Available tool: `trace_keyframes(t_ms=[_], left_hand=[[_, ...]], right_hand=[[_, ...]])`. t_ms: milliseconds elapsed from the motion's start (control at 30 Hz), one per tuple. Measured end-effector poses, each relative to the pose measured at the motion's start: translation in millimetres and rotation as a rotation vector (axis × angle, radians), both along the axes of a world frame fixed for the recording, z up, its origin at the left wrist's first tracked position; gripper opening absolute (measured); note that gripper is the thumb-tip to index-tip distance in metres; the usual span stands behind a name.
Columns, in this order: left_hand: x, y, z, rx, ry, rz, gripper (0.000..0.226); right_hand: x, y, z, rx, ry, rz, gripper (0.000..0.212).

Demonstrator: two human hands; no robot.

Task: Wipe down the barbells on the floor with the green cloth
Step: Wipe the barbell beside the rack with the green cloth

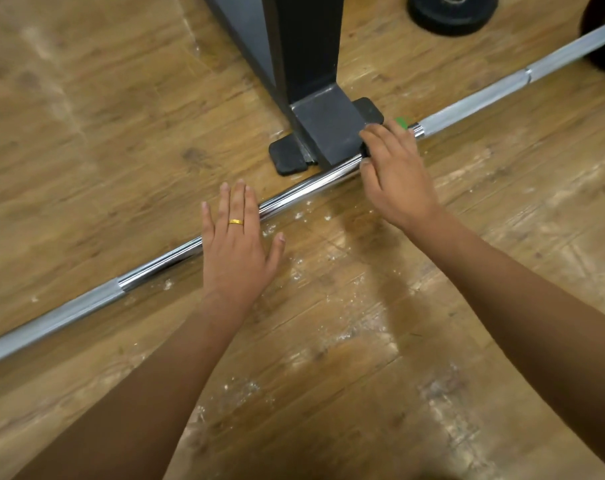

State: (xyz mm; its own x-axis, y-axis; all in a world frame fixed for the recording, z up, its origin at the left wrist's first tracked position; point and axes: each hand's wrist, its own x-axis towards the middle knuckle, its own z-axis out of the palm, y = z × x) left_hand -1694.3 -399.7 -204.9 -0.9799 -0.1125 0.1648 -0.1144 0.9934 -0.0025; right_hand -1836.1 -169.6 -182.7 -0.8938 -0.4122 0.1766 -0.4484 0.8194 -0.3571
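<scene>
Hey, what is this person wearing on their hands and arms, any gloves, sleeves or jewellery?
No gloves, no sleeves in view: the left forearm and right forearm are bare to the frame edge. The left hand wears a plain gold band on one finger. The right hand shows no ring; neither wrist has a watch.

No words, numbers, brand marks or signs can be read anywhere in this view. The black weight plate (450, 15) at the top edge is cut off by the frame and too blurred to show any lettering.
</scene>
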Motion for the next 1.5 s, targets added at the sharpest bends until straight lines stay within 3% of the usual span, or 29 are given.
trace_keyframes(t_ms=[267, 467, 833, 1300, 1500], left_hand=[[-25, -3, 9, 0.126, 0.005, 0.118, 0.072], [-27, -3, 13, 0.217, 0.008, 0.159, 0.052], [5, 26, 15, 0.334, -0.001, 0.174, 0.070], [-24, 110, 27, -0.001, -0.363, -0.637, 0.088], [-31, 103, 48, -0.070, -0.590, -0.748, 0.088]], right_hand=[[-9, -20, 6, 0.161, -0.011, 0.236, 0.051], [-40, 15, 15, 0.128, -0.071, 0.030, 0.051], [-6, 29, 14, 0.148, -0.021, 0.144, 0.049], [19, 74, -5, 0.065, 0.057, 0.155, 0.041], [31, 80, 3, 0.132, 0.015, 0.137, 0.046]])
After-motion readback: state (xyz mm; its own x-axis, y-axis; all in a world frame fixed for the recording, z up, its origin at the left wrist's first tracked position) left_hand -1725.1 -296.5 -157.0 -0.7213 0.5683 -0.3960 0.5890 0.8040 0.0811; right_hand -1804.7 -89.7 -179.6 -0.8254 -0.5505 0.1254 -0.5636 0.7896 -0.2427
